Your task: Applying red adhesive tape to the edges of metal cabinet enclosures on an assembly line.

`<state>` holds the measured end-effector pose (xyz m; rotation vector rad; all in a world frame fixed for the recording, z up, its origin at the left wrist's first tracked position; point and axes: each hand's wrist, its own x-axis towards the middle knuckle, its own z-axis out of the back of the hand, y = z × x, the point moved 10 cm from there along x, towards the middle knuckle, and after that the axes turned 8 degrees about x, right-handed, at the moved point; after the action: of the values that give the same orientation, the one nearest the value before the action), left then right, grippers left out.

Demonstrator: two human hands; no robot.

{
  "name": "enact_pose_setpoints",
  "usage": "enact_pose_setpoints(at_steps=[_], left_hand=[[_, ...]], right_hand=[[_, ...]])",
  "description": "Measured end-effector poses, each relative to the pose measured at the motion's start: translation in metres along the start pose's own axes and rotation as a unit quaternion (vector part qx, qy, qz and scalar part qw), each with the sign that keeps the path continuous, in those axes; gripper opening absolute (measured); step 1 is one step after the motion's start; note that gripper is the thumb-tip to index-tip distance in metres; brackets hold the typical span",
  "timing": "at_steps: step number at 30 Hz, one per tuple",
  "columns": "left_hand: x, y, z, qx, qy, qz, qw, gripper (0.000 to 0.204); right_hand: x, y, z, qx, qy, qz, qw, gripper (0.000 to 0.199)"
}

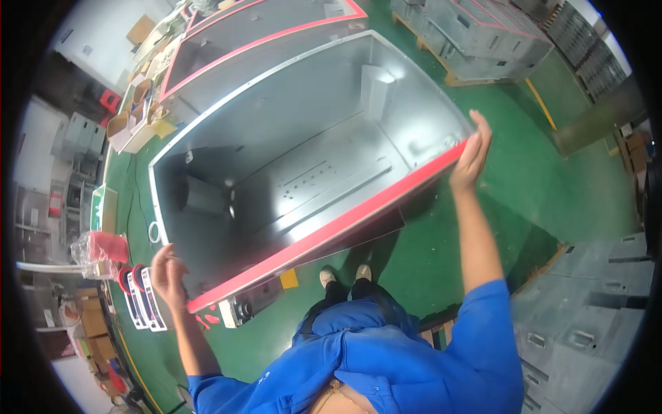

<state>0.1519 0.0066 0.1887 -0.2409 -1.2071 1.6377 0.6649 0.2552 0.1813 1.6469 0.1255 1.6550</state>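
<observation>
In front of me is a large open grey metal box (310, 159), tilted so that its hollow inside shows. A red strip (331, 228) runs along its near rim, while the left and far rims look pale. My left hand (169, 277) is closed at the near left corner, with its fingers over the edge. At the near right corner my right hand (472, 152) grips the rim, its fingers reaching up past the end of the red strip. What supports the box underneath is mostly hidden.
Another metal box with a red-lined rim (265, 34) stands just beyond. Grey metal boxes (476, 41) sit on a pallet at far right, more grey cases (586, 310) at near right. White panels with red rings (143, 300) and red scraps (209, 321) lie on the green floor.
</observation>
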Motion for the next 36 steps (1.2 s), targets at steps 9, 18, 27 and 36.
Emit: enact_pose_setpoints(at_steps=[9,18,27,36], left_hand=[[-0.084,-0.134,-0.128,0.058,0.067,-0.119,0.989,0.027],[-0.021,-0.117,-0.089,0.179,0.286,-0.474,0.813,0.091],[-0.012,-0.095,-0.095,0.137,0.295,-0.530,0.783,0.041],[-0.016,-0.096,-0.089,0.142,0.271,-0.519,0.798,0.040]], right_hand=[[0.042,-0.079,-0.011,-0.111,0.084,-0.020,0.990,0.033],[-0.163,0.249,-0.034,-0.010,0.249,0.065,0.966,0.037],[-0.430,0.232,-0.060,0.129,0.086,-0.477,0.865,0.029],[-0.495,0.187,-0.101,0.296,-0.132,-0.658,0.679,0.034]])
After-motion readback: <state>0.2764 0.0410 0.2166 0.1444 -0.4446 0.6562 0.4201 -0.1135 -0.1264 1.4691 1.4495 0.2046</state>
